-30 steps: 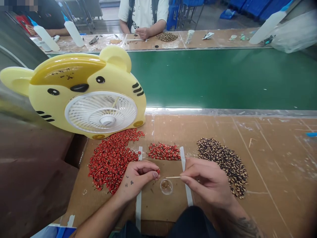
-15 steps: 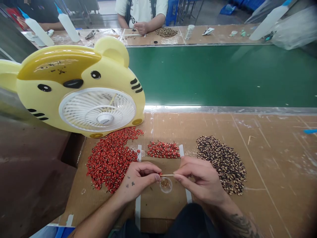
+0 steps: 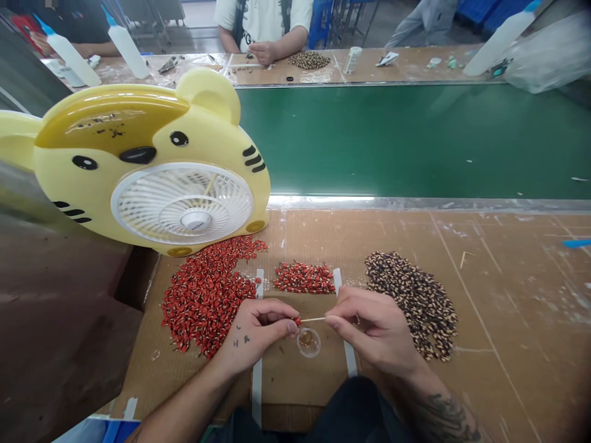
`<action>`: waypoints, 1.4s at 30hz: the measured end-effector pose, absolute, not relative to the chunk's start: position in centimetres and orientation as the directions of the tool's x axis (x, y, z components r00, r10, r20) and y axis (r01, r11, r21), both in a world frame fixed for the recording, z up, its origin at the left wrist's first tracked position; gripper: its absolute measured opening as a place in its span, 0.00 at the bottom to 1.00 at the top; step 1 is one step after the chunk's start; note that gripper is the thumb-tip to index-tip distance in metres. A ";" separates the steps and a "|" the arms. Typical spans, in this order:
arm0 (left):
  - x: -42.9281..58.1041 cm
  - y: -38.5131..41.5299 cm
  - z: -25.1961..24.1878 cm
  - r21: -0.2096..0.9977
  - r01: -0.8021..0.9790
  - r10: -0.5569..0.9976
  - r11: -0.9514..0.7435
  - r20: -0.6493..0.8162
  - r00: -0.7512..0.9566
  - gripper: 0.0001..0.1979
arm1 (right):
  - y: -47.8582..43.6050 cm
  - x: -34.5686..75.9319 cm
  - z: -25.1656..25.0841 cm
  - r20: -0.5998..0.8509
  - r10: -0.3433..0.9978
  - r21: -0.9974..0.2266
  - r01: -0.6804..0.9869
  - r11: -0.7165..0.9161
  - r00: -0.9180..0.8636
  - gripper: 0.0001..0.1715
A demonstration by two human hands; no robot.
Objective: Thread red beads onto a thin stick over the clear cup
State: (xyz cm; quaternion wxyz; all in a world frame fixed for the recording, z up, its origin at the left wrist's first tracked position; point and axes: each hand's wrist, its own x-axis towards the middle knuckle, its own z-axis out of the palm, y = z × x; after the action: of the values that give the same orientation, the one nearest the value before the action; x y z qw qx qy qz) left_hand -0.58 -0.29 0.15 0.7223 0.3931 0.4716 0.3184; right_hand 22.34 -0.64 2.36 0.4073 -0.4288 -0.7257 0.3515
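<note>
My left hand (image 3: 263,329) pinches a small red piece (image 3: 297,320) between thumb and fingertips. The thumb and fingers of my right hand (image 3: 372,326) are closed on a thin pale wooden stick (image 3: 314,319). The stick's left end meets the red piece; whether it enters it I cannot tell. Just below the stick stands a small clear round cup (image 3: 308,343) with a little amber-looking stuff in it. Beyond my hands lies a small cluster of red pieces (image 3: 303,278). A larger red heap (image 3: 203,301) is to the left, and a heap of black-and-cream pieces (image 3: 410,301) to the right.
A yellow animal-faced fan (image 3: 152,172) stands at the left behind the red heap. White tape strips (image 3: 257,381) mark the cardboard-covered table (image 3: 508,307). Beyond runs a green conveyor belt (image 3: 415,141). Across it a person (image 3: 263,31) works beside several white bottles (image 3: 127,49).
My right hand and the stick have risen slightly, and more of the red piece shows. Specks on the belt have shifted left. Someone's grey-clad legs now appear in the back right.
</note>
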 end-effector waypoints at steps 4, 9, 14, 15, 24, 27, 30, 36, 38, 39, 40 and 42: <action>-0.5 -0.2 0.3 0.860 -0.100 0.833 0.500 -0.446 0.328 0.07 | -0.3 23.2 3.0 0.264 0.843 -0.828 0.339 0.447 -0.468 0.11; -0.6 -0.3 0.0 0.855 -0.109 0.828 0.507 -0.448 0.336 0.06 | -0.2 22.3 2.3 0.086 0.628 -0.667 0.424 0.613 -0.773 0.18; -0.8 -0.4 -0.3 0.848 -0.122 0.821 0.516 -0.449 0.354 0.06 | -0.2 21.3 1.5 0.137 0.586 -0.559 0.426 0.711 -0.798 0.20; -0.8 -0.4 -0.3 0.847 -0.123 0.819 0.517 -0.447 0.358 0.06 | -0.2 21.3 1.5 0.158 0.605 -0.540 0.444 0.715 -0.781 0.21; -0.7 -0.3 -0.3 0.859 -0.152 0.837 0.488 -0.412 0.359 0.05 | -0.5 22.5 2.7 0.263 0.719 -0.733 0.351 0.582 -0.644 0.11; -0.6 -0.3 -0.2 0.861 -0.152 0.834 0.486 -0.405 0.374 0.04 | -0.7 22.7 3.0 0.355 0.822 -0.817 0.279 0.504 -0.444 0.07; -0.5 -0.3 0.0 0.861 -0.145 0.830 0.487 -0.404 0.385 0.04 | -0.6 22.5 3.0 0.385 0.848 -0.829 0.266 0.491 -0.366 0.06; -0.5 -0.3 0.3 0.867 -0.135 0.823 0.479 -0.391 0.411 0.04 | -0.5 22.0 2.8 0.391 0.832 -0.812 0.279 0.513 -0.393 0.06; -0.5 -0.3 0.3 0.863 -0.136 0.821 0.486 -0.398 0.410 0.04 | -0.5 22.0 2.7 0.384 0.834 -0.809 0.291 0.511 -0.397 0.06; -0.5 -0.3 0.2 0.861 -0.137 0.820 0.489 -0.401 0.409 0.04 | -0.5 22.1 2.7 0.384 0.836 -0.809 0.293 0.510 -0.393 0.06; -0.5 -0.3 0.1 0.859 -0.139 0.819 0.493 -0.405 0.406 0.04 | -0.5 22.3 2.7 0.385 0.839 -0.810 0.295 0.507 -0.384 0.06; -0.6 -0.4 0.0 0.854 -0.144 0.820 0.499 -0.412 0.397 0.05 | -0.5 22.7 2.7 0.384 0.848 -0.815 0.298 0.497 -0.365 0.07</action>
State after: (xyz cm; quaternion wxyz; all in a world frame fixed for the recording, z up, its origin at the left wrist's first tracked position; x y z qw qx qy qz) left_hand -0.55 -0.35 0.00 0.7436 0.3813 0.4434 0.3241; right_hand 22.72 -0.47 2.72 0.4176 -0.3781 -0.7578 0.3293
